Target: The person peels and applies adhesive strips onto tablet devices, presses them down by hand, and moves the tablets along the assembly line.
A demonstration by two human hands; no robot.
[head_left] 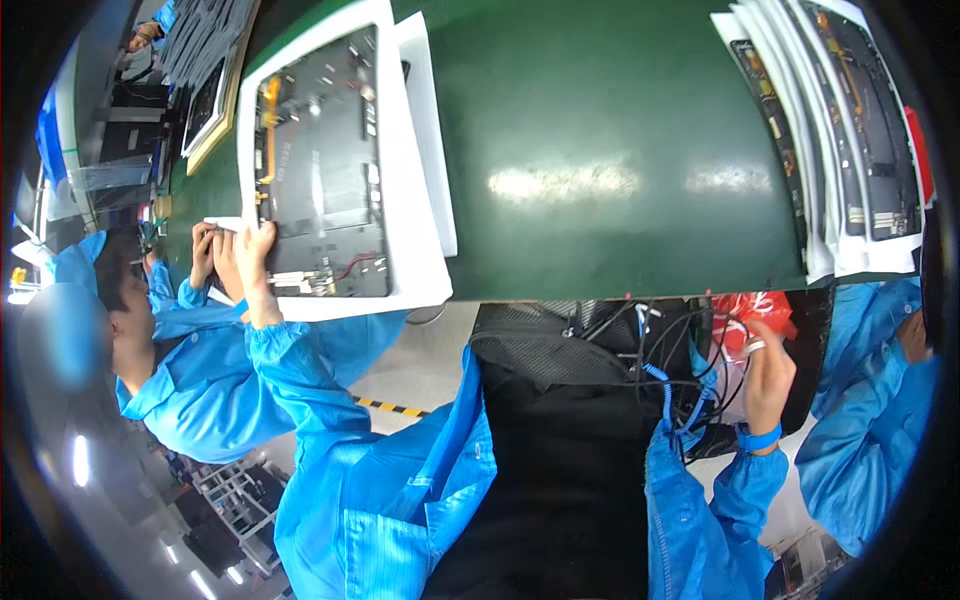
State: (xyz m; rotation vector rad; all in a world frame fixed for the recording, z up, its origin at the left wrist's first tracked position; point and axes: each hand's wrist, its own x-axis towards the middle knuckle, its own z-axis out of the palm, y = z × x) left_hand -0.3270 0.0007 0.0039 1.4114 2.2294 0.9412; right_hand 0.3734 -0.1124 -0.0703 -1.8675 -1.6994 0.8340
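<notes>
A black tablet-like housing with exposed boards and orange flex strips lies on a white sheet at the table's left. My left hand grips its near left corner, the thumb over the edge and the other fingers at the outer side. Below the table edge on the right, my right hand is closed, with fingers curled beside a red plastic bag. A white band shows at its fingers and a blue strap rings the wrist. What those fingers hold, if anything, is hidden.
Similar housings interleaved with white sheets stand stacked at the right on the green table. Black cables hang by a black mesh bag. A co-worker sits close at left, with a hand near mine; another person's sleeve is at right.
</notes>
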